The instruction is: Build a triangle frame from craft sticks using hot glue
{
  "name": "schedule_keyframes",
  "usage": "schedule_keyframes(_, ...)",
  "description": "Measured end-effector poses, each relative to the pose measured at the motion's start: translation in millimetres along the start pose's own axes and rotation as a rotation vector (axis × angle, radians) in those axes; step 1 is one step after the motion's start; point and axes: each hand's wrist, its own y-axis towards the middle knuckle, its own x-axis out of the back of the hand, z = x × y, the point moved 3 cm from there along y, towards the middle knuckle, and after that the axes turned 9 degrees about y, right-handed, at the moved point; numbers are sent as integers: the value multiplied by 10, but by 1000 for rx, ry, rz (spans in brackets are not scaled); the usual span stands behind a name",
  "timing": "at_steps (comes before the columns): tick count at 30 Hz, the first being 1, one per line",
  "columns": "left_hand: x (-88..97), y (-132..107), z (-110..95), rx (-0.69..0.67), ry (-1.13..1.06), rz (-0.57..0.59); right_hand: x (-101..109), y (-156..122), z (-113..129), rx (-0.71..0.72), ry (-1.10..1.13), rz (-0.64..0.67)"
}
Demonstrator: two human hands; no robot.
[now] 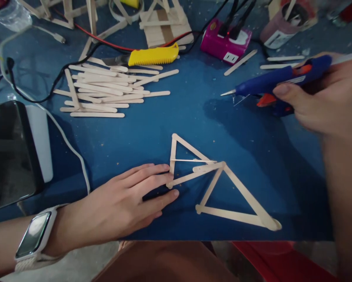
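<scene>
My right hand grips a blue hot glue gun with an orange trigger, its metal nozzle pointing left above the table. A clear glue stick sticks out of its back end. My left hand lies on the table with fingers stretched out, fingertips at the left corner of a popsicle-stick frame. That frame is two joined triangles, meeting near the middle, with a thin stick set across the smaller left one. Whether the fingertips press on the corner or only rest beside it, I cannot tell.
A pile of loose popsicle sticks lies at upper left, with a yellow utility knife behind it. A purple power outlet box with plugged cords stands at the back. Cables, a dark tablet and a cup surround the work.
</scene>
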Motion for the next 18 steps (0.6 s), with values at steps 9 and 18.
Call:
schedule_keyframes(9, -8, 0, 17, -19, 1, 10, 315, 312, -374, -40, -67, -134)
schedule_keyframes(18, 41, 48, -17, -88, 46, 49, 381, 386, -555, -95, -66, -271)
